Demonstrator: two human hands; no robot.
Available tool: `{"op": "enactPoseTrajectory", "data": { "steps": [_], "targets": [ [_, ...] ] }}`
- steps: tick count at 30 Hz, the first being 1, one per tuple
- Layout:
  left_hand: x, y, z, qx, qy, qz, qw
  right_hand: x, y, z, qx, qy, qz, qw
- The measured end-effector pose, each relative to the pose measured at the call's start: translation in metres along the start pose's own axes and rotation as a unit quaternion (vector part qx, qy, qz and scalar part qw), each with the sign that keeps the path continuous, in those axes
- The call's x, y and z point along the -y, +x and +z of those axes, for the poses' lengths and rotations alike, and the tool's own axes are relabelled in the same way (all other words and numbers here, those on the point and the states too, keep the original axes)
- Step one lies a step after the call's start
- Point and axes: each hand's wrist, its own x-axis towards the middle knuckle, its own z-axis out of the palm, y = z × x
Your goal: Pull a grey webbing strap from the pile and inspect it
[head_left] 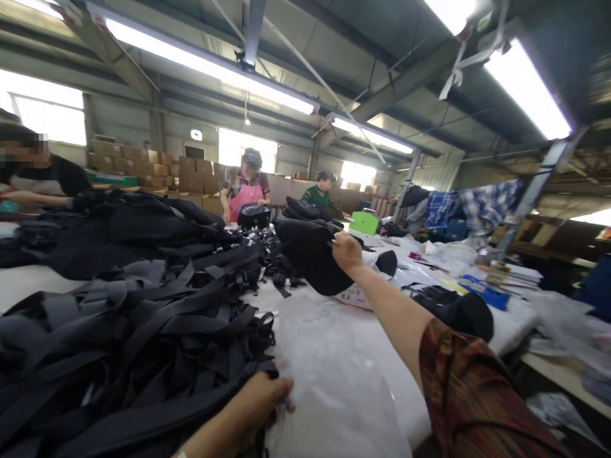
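Note:
My right hand [347, 254] is closed on the edge of a black padded piece [310, 254], which hangs over the far part of the white table [410, 394]. Low in the view, my left hand [261, 397] is beside the front edge of a large heap of black straps [157, 337]; its fingers are curled and partly hidden, and what they may hold is too blurred to tell. Clear plastic bags [334, 369] lie on the table between my hands.
Black bags [133, 222] are piled at the far left. Across the table are a person in a pink apron [245, 197], a person in green [317, 196] and a person at left [52, 175]. A green box [364, 222] and papers [515, 277] lie to the right.

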Motion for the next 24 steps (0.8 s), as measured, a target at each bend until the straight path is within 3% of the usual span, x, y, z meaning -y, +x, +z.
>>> {"op": "enactPoseTrajectory", "data": {
  "steps": [3, 6, 9, 12, 15, 17, 21, 24],
  "targets": [
    [-0.025, 0.020, 0.003, -0.030, -0.003, 0.031, 0.999, -0.015, -0.002, -0.037, -0.038, -0.011, 0.015, 0.999],
    [-0.031, 0.039, 0.003, -0.055, -0.001, 0.028, 0.998, -0.014, -0.013, -0.059, -0.051, -0.010, 0.007, 0.999],
    [-0.028, 0.046, 0.002, -0.071, 0.007, 0.021, 0.997, 0.007, -0.039, -0.048, -0.022, 0.010, -0.030, 0.999],
    [-0.026, 0.038, -0.002, -0.077, 0.019, 0.025, 0.997, 0.036, -0.074, -0.011, 0.054, 0.048, -0.074, 0.995],
    [-0.028, 0.017, -0.017, -0.087, 0.042, 0.026, 0.995, 0.057, -0.099, 0.018, 0.105, 0.105, -0.086, 0.985],
    [-0.030, -0.005, -0.034, -0.098, 0.055, 0.022, 0.993, 0.063, -0.106, 0.019, 0.098, 0.151, -0.081, 0.980],
    [-0.022, -0.065, -0.076, -0.073, 0.054, 0.017, 0.996, 0.071, -0.118, -0.020, 0.054, 0.248, -0.108, 0.961],
    [-0.001, -0.115, -0.099, -0.005, 0.055, 0.016, 0.998, 0.096, -0.150, -0.052, 0.043, 0.362, -0.164, 0.917]
  ]
}}
